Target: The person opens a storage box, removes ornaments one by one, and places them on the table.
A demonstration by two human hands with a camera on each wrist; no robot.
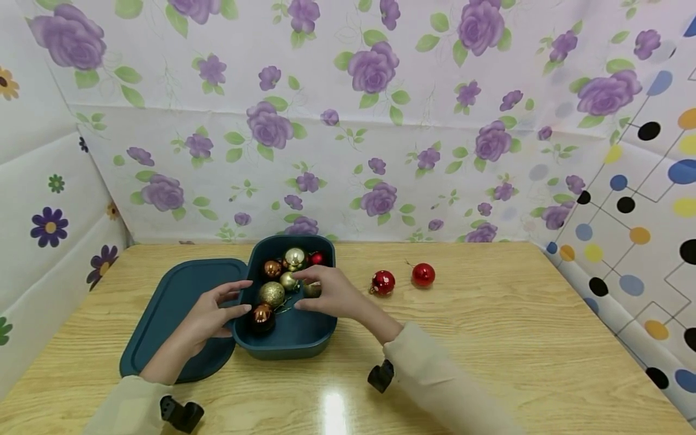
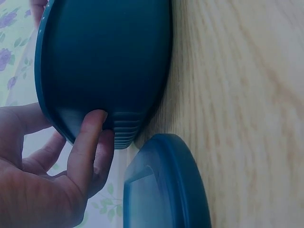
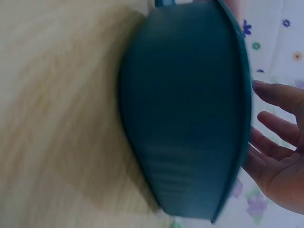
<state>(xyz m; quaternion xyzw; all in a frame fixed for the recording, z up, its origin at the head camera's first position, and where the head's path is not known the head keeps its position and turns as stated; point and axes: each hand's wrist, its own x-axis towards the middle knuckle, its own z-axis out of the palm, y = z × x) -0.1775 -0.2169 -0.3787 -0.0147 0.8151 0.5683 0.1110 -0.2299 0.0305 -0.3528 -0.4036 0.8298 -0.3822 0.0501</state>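
A dark teal box (image 1: 288,352) holds several Christmas baubles: a glittery gold bauble (image 1: 272,294), a copper-brown bauble (image 1: 263,316), shiny gold ones and a red one. My left hand (image 1: 206,314) is at its left side. Thumb and forefinger reach to the rim, while a lower fingertip touches the outer wall (image 2: 95,71) in the left wrist view. My right hand (image 1: 328,292) reaches over the right rim, thumb and fingers spread apart. Close by its fingers lies a gold bauble (image 1: 312,290), partly hidden. In the right wrist view, the box wall (image 3: 190,95) covers part of those fingers.
The teal lid (image 1: 185,290) lies flat left of the box, partly under my left arm. Two red baubles, one with white dots (image 1: 383,283) and one plain (image 1: 423,275), lie on the wooden table (image 1: 489,338) to the right. Patterned cloth walls stand behind and at both sides.
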